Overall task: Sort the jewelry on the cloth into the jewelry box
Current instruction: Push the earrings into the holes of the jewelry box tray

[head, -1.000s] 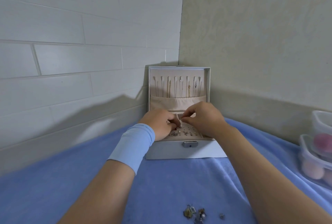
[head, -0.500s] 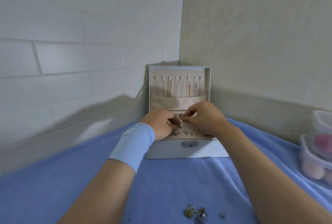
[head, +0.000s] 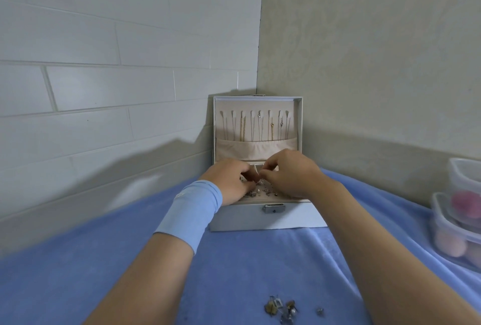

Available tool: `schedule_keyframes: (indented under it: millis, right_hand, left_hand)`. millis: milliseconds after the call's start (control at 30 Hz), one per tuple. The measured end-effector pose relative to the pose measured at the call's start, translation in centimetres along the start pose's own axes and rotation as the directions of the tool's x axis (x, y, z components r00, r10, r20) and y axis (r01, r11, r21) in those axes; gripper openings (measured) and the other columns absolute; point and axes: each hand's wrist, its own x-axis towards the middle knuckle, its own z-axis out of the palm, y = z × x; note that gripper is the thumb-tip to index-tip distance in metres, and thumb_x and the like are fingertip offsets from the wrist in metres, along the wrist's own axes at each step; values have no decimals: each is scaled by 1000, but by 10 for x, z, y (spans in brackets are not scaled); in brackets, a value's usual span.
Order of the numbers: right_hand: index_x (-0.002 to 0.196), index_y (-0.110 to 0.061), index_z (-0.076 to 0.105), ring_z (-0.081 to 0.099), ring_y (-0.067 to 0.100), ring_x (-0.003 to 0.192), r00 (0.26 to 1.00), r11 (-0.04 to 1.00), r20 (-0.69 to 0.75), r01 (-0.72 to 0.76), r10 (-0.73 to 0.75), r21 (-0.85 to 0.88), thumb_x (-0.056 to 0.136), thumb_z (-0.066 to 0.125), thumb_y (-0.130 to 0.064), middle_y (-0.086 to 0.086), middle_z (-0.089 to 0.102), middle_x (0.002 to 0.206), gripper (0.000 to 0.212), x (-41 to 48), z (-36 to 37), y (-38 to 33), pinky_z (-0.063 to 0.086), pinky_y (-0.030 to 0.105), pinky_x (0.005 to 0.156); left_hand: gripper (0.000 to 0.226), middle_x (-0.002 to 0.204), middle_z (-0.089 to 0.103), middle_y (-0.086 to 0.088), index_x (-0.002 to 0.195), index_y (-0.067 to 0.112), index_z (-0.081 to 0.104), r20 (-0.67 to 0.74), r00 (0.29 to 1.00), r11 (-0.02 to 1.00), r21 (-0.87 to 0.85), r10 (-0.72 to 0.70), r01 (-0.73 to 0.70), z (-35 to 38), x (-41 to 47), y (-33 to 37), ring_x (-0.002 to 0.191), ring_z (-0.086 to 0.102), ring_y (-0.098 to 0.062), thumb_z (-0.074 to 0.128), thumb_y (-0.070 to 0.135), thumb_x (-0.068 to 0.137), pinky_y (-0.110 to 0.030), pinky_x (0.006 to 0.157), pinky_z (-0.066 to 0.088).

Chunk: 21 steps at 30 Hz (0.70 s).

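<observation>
While necklaces [head: 243, 126] are already hanging in the jewelry box [head: 268, 219], left hand [head: 229, 181] and right hand [head: 290, 176] are both pinching a tiny earring [head: 259, 181] over it — grips tight (small pile [head: 282, 310] waiting on the cloth [head: 130, 259]).

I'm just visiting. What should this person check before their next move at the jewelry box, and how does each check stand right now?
1. Jewelry box lid open and upright: ok.
2. Left hand and right hand pinch a small piece over the stud panel: ok.
3. Small piece seated in the panel: cannot tell, the fingers hide it.
4. Cloth emptied of jewelry: not ok, a loose pile lies at the near edge.
5. Clear containers apart from both arms: ok.
</observation>
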Motion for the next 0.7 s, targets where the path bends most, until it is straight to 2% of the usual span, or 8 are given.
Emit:
schedule_keyframes:
  millis: [133,233,333,400,500,567,633,700]
  right_hand:
    - [97,-29,77,65,11,90,1000,1000,-6,-5,5,12,96,59,-36,-10,74,97,20,-8,-6,-3,57,33,78]
    - [101,-32,76,64,9,94,999,999,-42,22,-21,31,96,58,-34,-15,72,99,18,-22,-16,-6,54,31,80]
    - [94,-30,75,63,8,81,999,997,-29,43,-42,59,95,61,-35,-13,72,88,15,-39,-27,-9,54,30,75]
    - [87,-28,76,61,4,70,998,990,3,61,-62,128,93,65,-34,-11,71,79,14,-52,-33,-12,54,28,70]
    - [83,-28,78,60,-1,64,982,975,155,72,-106,209,89,68,-30,-10,74,77,12,-77,-38,-20,49,20,63]
    - [82,-28,79,67,2,75,956,972,262,71,-130,222,87,70,-29,-12,75,79,10,-93,-37,-26,56,26,73]
    - [85,-29,79,69,5,87,925,978,357,61,-130,200,84,73,-30,-12,76,83,7,-108,-33,-28,57,28,85]
    - [88,-32,80,68,7,90,889,981,440,47,-128,189,80,79,-32,-11,76,90,8,-121,-27,-29,56,27,86]
  left_hand:
    - [16,104,67,17,104,34,71,-26,1000,1000,1,2,-2,0,-2,1,96,58,-7,64,28,91,-21,83,41]
    - [21,109,65,17,111,33,70,-79,997,1000,-15,5,-7,-4,-9,6,99,57,-6,63,30,92,-21,87,41]
    - [16,107,64,18,105,35,70,-132,991,999,-10,31,-33,-9,-23,13,97,55,-4,64,32,91,-24,90,44]
    - [9,98,63,19,97,36,68,-133,989,998,5,67,-67,-12,-36,18,88,54,-1,65,31,90,-20,82,43]
    - [7,86,63,20,85,36,65,-133,988,996,-32,76,-81,-16,-57,24,73,53,4,65,29,87,-16,70,42]
    - [7,81,63,20,83,36,65,-104,993,997,-52,48,-54,-15,-75,27,68,54,2,65,30,85,-21,71,47]
    - [7,78,63,19,81,36,64,-12,1000,999,-39,23,-23,-11,-95,29,68,56,0,64,30,85,-25,71,50]
    - [4,81,65,19,82,35,65,90,996,1000,-26,9,-6,-6,-112,30,73,60,-3,66,32,84,-27,74,52]
